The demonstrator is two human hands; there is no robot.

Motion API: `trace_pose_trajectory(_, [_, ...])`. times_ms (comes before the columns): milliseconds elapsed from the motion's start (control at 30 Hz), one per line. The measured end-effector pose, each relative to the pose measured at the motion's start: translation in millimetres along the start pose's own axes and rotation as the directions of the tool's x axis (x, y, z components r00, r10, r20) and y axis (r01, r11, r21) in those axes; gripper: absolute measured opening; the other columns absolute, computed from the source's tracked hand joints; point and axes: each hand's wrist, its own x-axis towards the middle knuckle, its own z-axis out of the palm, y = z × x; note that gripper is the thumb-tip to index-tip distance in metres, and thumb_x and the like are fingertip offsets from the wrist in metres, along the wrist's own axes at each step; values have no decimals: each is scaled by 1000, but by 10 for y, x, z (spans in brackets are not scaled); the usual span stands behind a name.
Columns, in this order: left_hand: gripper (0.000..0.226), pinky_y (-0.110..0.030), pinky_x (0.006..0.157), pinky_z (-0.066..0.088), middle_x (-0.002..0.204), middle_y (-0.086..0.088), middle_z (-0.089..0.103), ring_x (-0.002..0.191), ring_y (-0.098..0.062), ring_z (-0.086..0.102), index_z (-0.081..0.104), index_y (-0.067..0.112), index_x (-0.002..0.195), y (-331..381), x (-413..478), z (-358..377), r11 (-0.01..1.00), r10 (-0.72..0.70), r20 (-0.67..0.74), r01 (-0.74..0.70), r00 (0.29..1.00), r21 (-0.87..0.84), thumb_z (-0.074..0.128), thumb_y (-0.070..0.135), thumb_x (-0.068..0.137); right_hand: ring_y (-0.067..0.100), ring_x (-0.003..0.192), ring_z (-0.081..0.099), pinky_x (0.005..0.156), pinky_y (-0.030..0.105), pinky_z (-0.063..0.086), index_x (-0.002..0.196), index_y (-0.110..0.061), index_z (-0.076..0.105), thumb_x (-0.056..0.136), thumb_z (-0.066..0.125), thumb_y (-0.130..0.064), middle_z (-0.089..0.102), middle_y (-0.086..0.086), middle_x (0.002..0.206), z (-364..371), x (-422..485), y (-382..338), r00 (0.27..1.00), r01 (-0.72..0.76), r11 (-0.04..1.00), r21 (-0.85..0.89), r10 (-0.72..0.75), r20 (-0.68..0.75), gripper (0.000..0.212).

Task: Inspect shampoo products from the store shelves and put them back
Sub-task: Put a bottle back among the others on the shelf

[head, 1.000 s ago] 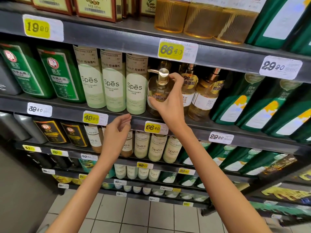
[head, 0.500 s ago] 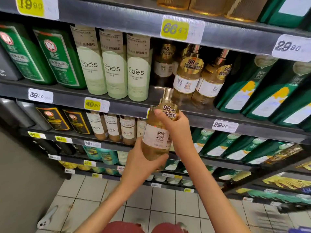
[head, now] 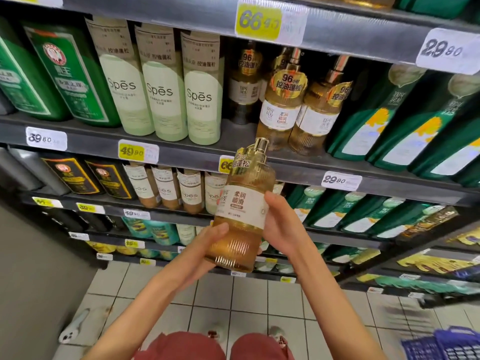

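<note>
An amber ribbed shampoo bottle [head: 242, 216] with a gold pump cap and a white label is held in front of the shelves, tilted slightly right. My left hand [head: 200, 252] cups its lower part from the left, thumb on the front. My right hand [head: 280, 224] grips its right side at label height. Two matching amber bottles [head: 283, 105] stand on the shelf [head: 85, 145] above, with a gap in front of a darker bottle [head: 242, 84] to their left.
Pale green Spes bottles [head: 161, 87] stand left of the gap, dark green bottles [head: 389, 118] to its right. Lower shelves hold more bottles. Price tags line the shelf edges. A blue basket [head: 446, 345] sits on the tiled floor at lower right.
My right hand lifted the amber bottle off the shelf and brought it down toward me. My left hand came under it, and my right hand slid from the neck to the bottle's side.
</note>
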Motion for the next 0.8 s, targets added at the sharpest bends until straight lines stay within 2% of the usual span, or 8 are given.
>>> trace_pose_trajectory(100, [81, -32, 98, 46, 112, 11, 65, 108, -10, 61, 56, 29, 112, 23, 62, 71, 920, 66, -166, 5, 984, 392, 69, 72, 44, 20, 100, 68, 83, 30, 56, 118, -8, 60, 68, 80, -38, 71, 8, 111, 90, 2, -3, 975, 5, 980, -201, -49, -215, 61])
trace_pose_trajectory(200, [83, -13, 76, 45, 107, 19, 57, 100, -2, 56, 39, 31, 121, -94, 81, 256, 740, 235, -370, 81, 899, 668, 75, 56, 51, 15, 95, 69, 77, 24, 55, 126, -9, 47, 59, 83, -34, 70, 1, 103, 184, 33, 44, 881, -28, 917, -399, -167, -444, 80])
trace_pose_trajectory(300, [68, -3, 60, 44, 94, 20, 59, 85, 8, 56, 43, 27, 113, -137, 116, 355, 789, 316, -487, 60, 814, 611, 80, 38, 58, 12, 98, 66, 79, 24, 54, 125, -12, 42, 64, 83, -33, 65, 1, 109, 239, 56, 26, 842, -72, 871, -485, -208, -498, 76])
trace_pose_trajectory(367, [54, -9, 68, 49, 99, 10, 67, 87, 3, 62, 53, 25, 110, -80, 127, 311, 851, 257, -460, 27, 850, 525, 80, 35, 65, 15, 102, 65, 86, 28, 54, 128, -11, 43, 62, 76, -50, 65, 2, 114, 242, 38, -67, 872, -119, 858, -499, -150, -466, 83])
trace_pose_trajectory(467, [56, -19, 78, 54, 107, 5, 71, 98, -7, 66, 67, 31, 105, 59, 17, 208, 971, 118, -147, -83, 982, 226, 78, 57, 57, 17, 111, 63, 95, 32, 51, 124, -19, 57, 71, 61, -63, 68, 0, 118, 151, -59, -212, 972, -105, 907, -408, 7, -233, 69])
trace_pose_trajectory(633, [77, -44, 87, 53, 121, -22, 61, 110, -38, 60, 60, 10, 120, 143, -47, 107, 964, -76, 165, 115, 983, -241, 85, 46, 56, 21, 108, 64, 85, 32, 54, 121, -10, 62, 78, 70, -40, 67, 10, 118, 121, -146, -232, 1000, 0, 1000, 24, 1, -11, 53])
trace_pose_trajectory(700, [75, -44, 88, 52, 123, -20, 61, 112, -35, 59, 57, 14, 123, 182, -24, 96, 977, -96, 109, 114, 989, -181, 78, 51, 62, 21, 104, 66, 81, 30, 55, 118, -8, 62, 85, 63, -32, 69, 10, 114, 137, -132, -199, 996, 38, 999, -13, -39, -85, 41])
trace_pose_trajectory(800, [59, -17, 77, 51, 112, 4, 69, 96, -4, 66, 57, 29, 108, 249, 32, 154, 954, 16, -170, 35, 985, 297, 61, 62, 60, 21, 97, 69, 74, 28, 57, 129, 1, 48, 77, 69, -27, 68, 13, 112, 165, -78, -163, 947, 92, 989, -118, -124, -296, 62])
